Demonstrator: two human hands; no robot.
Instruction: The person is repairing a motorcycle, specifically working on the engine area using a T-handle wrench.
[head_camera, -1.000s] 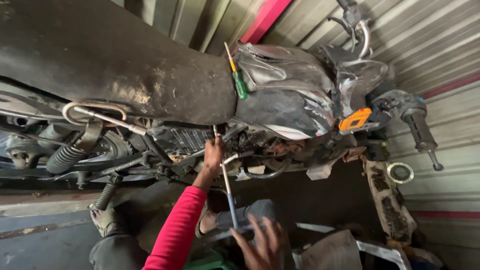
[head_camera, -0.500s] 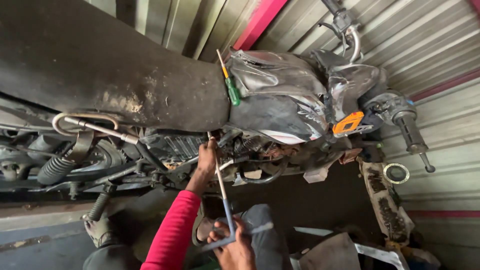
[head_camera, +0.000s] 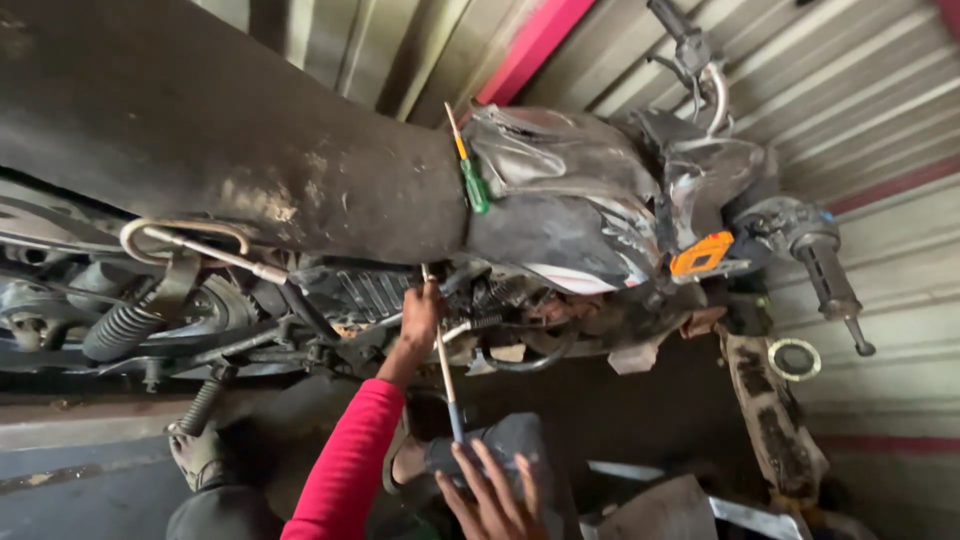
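Fingers (head_camera: 520, 480) of the right hand (head_camera: 492, 500) are fanned out and loose at the bottom of the view, hanging open just under the blue handle of the long screwdriver (head_camera: 443, 365), tips close to it but gripping nothing that can be made out. The left hand (head_camera: 418, 318), in a red sleeve (head_camera: 350, 465), is up at the engine (head_camera: 400, 300) of the motorcycle (head_camera: 560, 215), its fingers curled in against the metal right beside the screwdriver's shaft; whether they pinch the shaft or only press on the engine cannot be told from here. That thin shaft runs nearly upright, its tip at the engine just below the seat (head_camera: 220, 150) and its blue handle down near the right hand. A second, green-handled screwdriver (head_camera: 470, 180) sits wedged on top of the motorcycle, where the seat meets the fuel tank (head_camera: 570, 200). To the tank's right, an orange indicator lamp (head_camera: 702, 253); beyond it, the handlebar grip (head_camera: 825, 280). Left of the engine, the coiled rear shock spring (head_camera: 125, 328).
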